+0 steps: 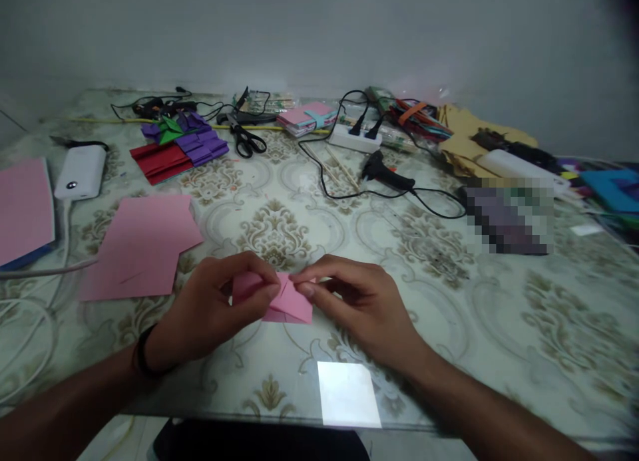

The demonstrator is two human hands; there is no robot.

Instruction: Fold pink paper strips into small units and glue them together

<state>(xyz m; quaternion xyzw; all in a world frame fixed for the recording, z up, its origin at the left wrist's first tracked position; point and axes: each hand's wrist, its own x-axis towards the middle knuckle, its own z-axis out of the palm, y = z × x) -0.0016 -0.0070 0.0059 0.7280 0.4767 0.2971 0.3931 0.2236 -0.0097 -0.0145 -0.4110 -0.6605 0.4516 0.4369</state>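
Observation:
A small folded piece of pink paper [290, 306] is between my two hands, just above or on the patterned tabletop. My left hand [227, 295] pinches its left part between thumb and index finger. On the other side, my right hand [357, 298] pinches the paper's upper right part, fingertips close to those of the left. Folded layers and a crease show along the paper's lower edge; its far side is partly hidden by my fingers. Left of my hands lie larger pink sheets [144, 241], and a white square of paper [348, 394] is near the table's front edge.
A white power bank [81, 171] with a cable lies at left. Toward the back are red folded paper [160, 161], purple folded paper [202, 142], scissors [244, 138], a power strip [354, 137] and a black glue gun [387, 173]. A pixelated dark object [506, 218] lies at right.

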